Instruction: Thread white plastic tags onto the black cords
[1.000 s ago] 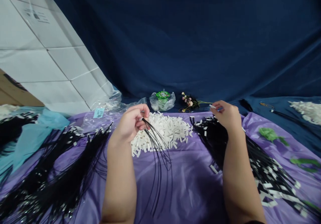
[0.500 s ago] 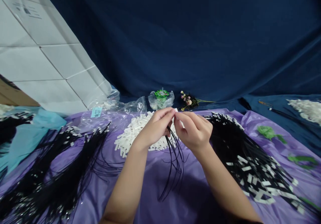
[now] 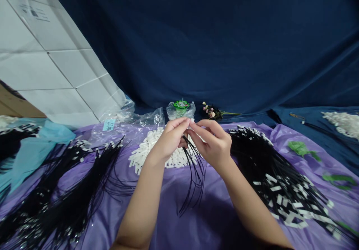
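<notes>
Left hand (image 3: 171,139): the fingers are closed on thin black cords (image 3: 193,181), which hang above the shiny purple cloth (image 3: 171,212).
Right hand (image 3: 214,143): thumb and finger are together on a small white piece (image 3: 192,120), at the left fingertips.
White pile (image 3: 144,150): it lies on the cloth, beyond the hands.
Far middle: green round object (image 3: 181,104) in clear plastic.
</notes>
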`<state>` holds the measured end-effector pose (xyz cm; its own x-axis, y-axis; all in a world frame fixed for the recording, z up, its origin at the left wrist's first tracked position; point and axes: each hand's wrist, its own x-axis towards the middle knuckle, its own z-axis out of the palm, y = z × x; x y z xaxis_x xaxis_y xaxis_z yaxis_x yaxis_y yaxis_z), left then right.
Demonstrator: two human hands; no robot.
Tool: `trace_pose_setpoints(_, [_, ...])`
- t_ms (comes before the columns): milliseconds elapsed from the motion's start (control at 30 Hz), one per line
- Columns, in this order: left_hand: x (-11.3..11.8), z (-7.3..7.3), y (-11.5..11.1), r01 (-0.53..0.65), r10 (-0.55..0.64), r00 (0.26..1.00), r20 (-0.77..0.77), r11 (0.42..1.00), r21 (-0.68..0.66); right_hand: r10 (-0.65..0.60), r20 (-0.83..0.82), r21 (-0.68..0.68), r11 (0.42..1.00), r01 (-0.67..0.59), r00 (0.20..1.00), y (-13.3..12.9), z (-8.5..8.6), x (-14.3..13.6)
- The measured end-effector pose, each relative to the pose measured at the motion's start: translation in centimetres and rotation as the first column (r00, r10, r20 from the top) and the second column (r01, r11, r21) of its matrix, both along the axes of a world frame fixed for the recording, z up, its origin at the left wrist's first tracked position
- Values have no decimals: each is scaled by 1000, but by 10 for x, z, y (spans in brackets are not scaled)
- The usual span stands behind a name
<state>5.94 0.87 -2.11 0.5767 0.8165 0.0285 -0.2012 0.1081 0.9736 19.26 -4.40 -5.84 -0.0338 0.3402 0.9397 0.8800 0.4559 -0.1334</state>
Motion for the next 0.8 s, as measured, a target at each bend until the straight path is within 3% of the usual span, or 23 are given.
trace_pose_setpoints(100, [0,1,0,45,-45,999,-5,999,4,129,-205,-33,990,-139,970,0,3,-5])
trace_pose_setpoints(200, [-2,2,1,51,-51,999,-14,998,36,196,-488,-175,933,-315,851,-5,10,-7])
trace_pose_setpoints(233, [-4,3,1,38,-38,999,-6,998,53,212,-576,-259,869,-422,790,-7,12,-6])
trace_pose_setpoints(300, [-6,3,3,2,-5,999,35,995,96,251,-694,-413,629,-658,675,-11,16,-3])
trace_pose_setpoints(367, [-10,3,5,-25,15,997,77,990,135,291,-747,-482,383,-788,598,-14,19,1])
trace_pose_setpoints(400, [-12,3,6,-33,20,996,91,988,150,299,-761,-489,321,-811,576,-14,19,2])
trace_pose_setpoints(433, [-13,3,7,-35,20,995,96,987,160,297,-770,-485,302,-821,564,-15,19,3])
trace_pose_setpoints(600, [-19,4,9,-12,0,998,68,983,184,221,-811,-445,368,-817,541,-13,19,2])
trace_pose_setpoints(800, [-21,5,5,48,-60,997,52,979,197,123,-911,-336,329,-882,393,-13,18,0])
